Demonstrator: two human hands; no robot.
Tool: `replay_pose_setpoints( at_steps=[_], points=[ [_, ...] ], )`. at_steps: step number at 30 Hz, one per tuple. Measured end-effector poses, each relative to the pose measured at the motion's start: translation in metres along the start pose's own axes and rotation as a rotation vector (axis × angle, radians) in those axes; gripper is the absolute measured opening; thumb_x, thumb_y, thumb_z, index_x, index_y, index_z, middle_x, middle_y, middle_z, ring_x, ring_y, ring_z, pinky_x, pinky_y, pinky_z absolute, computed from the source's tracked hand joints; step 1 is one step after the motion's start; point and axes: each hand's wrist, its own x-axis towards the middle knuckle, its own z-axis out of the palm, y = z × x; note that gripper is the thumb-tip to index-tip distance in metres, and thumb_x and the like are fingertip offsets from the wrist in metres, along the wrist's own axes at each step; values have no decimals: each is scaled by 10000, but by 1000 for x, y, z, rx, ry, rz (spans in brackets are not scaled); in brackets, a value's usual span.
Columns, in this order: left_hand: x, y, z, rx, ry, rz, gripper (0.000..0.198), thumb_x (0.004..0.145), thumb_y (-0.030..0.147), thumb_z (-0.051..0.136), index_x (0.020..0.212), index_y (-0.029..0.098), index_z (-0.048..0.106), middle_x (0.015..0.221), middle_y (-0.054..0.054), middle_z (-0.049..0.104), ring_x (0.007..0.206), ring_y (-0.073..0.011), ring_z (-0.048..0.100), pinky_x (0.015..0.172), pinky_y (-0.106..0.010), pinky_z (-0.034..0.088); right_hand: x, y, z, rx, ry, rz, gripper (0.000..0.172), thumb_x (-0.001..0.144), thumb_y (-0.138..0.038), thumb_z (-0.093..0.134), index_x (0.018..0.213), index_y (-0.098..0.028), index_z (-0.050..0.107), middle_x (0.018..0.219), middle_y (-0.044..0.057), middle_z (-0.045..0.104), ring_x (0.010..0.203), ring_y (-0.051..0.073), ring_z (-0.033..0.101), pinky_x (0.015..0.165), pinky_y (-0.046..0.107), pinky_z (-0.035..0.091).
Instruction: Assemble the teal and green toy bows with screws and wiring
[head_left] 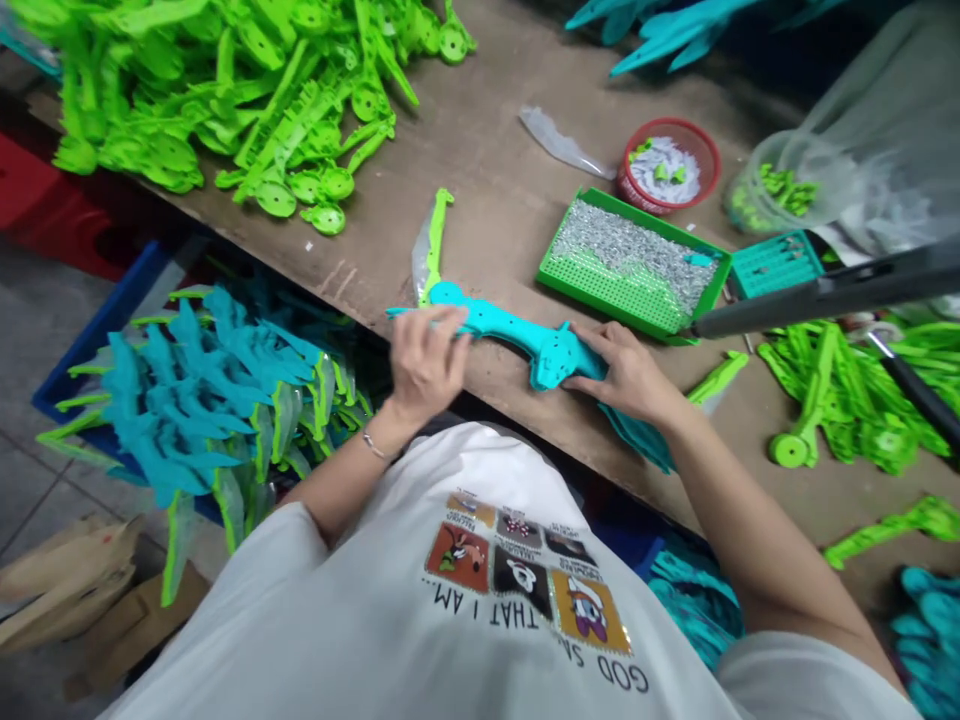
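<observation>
A turquoise plastic toy-knife handle lies at the table's front edge, with a curved lime-green and clear blade at its left end, pointing away from me. My right hand grips the handle's wide right end between thumb and fingers. At the other end, my left hand is curled close against the turquoise part, slightly blurred; whatever its fingertips hold is hidden. Under my right wrist are more turquoise pieces. A green tray of small silvery metal parts stands just beyond the handle.
Lime-green plastic parts are heaped at back left, and others at right. A blue crate below left holds turquoise-and-green pieces. Behind the tray stand a red basket and a clear tub. A dark bar juts in from the right.
</observation>
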Motion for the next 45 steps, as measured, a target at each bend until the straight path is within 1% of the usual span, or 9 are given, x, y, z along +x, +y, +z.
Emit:
replay_pose_setpoints(
  at_steps=[3, 6, 8, 11, 14, 20, 32, 38, 45],
  points=[
    [48, 0, -8, -33, -128, -48, 420, 1035, 436, 438, 1326, 186, 609, 1329, -187, 621, 1271, -316, 546, 1121, -499, 387, -8, -19, -13, -37, 86, 10, 790, 763, -439, 783, 1459, -149, 546, 1176, 167, 598, 1083, 346, 575, 972, 533, 508],
    [93, 17, 12, -140, -434, 84, 451, 1025, 460, 463, 1375, 193, 561, 1359, -159, 594, 1311, -319, 514, 1148, -488, 359, -25, -48, -23, 107, 237, 132, 445, 812, -376, 731, 1189, -141, 699, 1101, 155, 668, 996, 302, 624, 930, 499, 522],
    [115, 30, 36, -191, -687, 161, 485, 978, 468, 563, 1362, 171, 569, 1314, -144, 620, 1266, -304, 553, 1110, -446, 401, -37, -67, -17, 388, 193, 310, 236, 852, -377, 688, 941, -159, 711, 848, 89, 698, 765, 219, 643, 781, 413, 554],
    [133, 40, 72, -229, -1092, 181, 532, 838, 460, 731, 1245, 129, 642, 1162, -119, 693, 1083, -264, 643, 952, -350, 481, -47, -89, 15, 1071, -9, 624, 262, 801, -418, 757, 869, -187, 655, 687, 33, 712, 591, 163, 649, 619, 321, 562],
    [136, 38, 91, -286, -1288, 113, 542, 731, 444, 797, 1154, 126, 679, 1047, -86, 721, 956, -229, 661, 842, -305, 485, -43, -102, 50, 1647, 157, 824, 420, 666, -410, 887, 942, -195, 653, 866, 59, 790, 765, 169, 750, 755, 301, 621],
    [128, 28, 91, -509, -1292, -19, 585, 663, 419, 815, 1125, 94, 662, 939, -67, 685, 872, -188, 618, 793, -309, 484, -27, -113, 69, 1935, 493, 822, 420, 556, -408, 961, 814, -187, 714, 852, 2, 769, 842, 145, 745, 885, 303, 606],
    [127, 30, 91, -609, -1284, -18, 511, 636, 405, 840, 1062, 151, 719, 828, -27, 682, 739, -167, 596, 715, -289, 480, -8, -115, 77, 1938, 601, 831, 528, 469, -460, 979, 842, -197, 714, 781, -18, 737, 721, 131, 699, 839, 337, 631],
    [137, 89, 102, -169, -1301, 364, 441, 966, 518, 507, 1033, 148, 738, 1029, -110, 760, 928, -238, 694, 820, -309, 482, -9, -114, 74, 1952, 612, 844, 600, 411, -486, 990, 823, -183, 677, 743, -6, 726, 687, 137, 707, 806, 327, 654],
    [94, 153, 131, 140, -1208, 429, 649, 1052, 521, 314, 985, 65, 771, 1033, -238, 760, 1034, -333, 732, 848, -362, 515, 0, -116, 76, 1998, 700, 821, 540, 405, -393, 994, 802, -176, 698, 783, -31, 728, 714, 133, 707, 843, 341, 651]
  ],
)
